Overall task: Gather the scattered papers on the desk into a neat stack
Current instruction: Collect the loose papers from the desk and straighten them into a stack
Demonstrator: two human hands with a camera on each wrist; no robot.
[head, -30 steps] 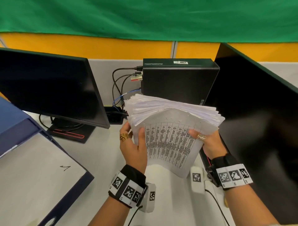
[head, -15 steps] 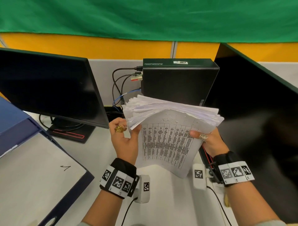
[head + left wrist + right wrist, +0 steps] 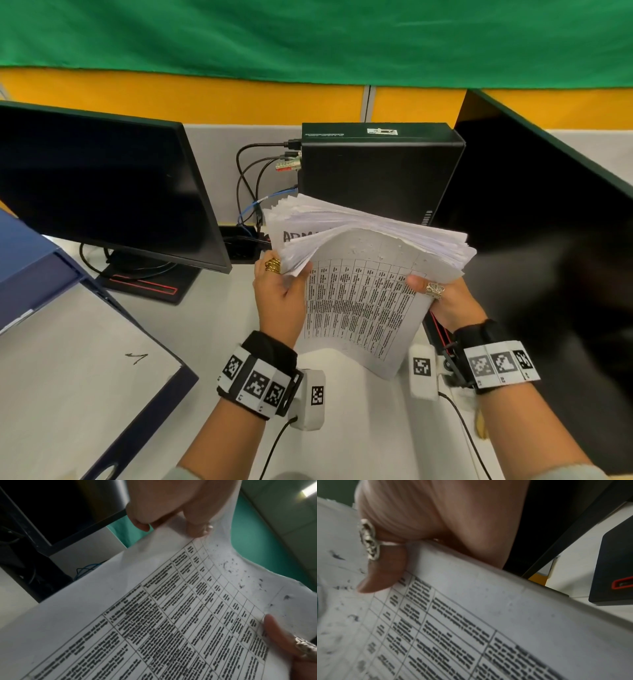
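A thick stack of white papers (image 3: 363,308) stands on edge above the desk, its front sheet printed with a table of text. The top edges are uneven and fan apart at the left, where a sheet with large black letters shows. My left hand (image 3: 279,294), with a gold ring, pinches the stack's left edge; the left wrist view shows its fingers (image 3: 171,507) on the sheet's (image 3: 171,615) upper corner. My right hand (image 3: 445,301) grips the right edge, its ringed thumb (image 3: 385,568) lying on the front sheet (image 3: 471,628).
A dark monitor (image 3: 102,192) stands at the left, a black computer box (image 3: 376,164) with cables (image 3: 253,192) behind the stack, and a second dark screen (image 3: 548,240) at the right. An open blue folder (image 3: 30,260) holding a white sheet (image 3: 68,359) lies front left.
My left hand slid from the front of the stack out to its left edge. The left sheets fanned apart, uncovering the sheet with large letters. The right hand kept its grip.
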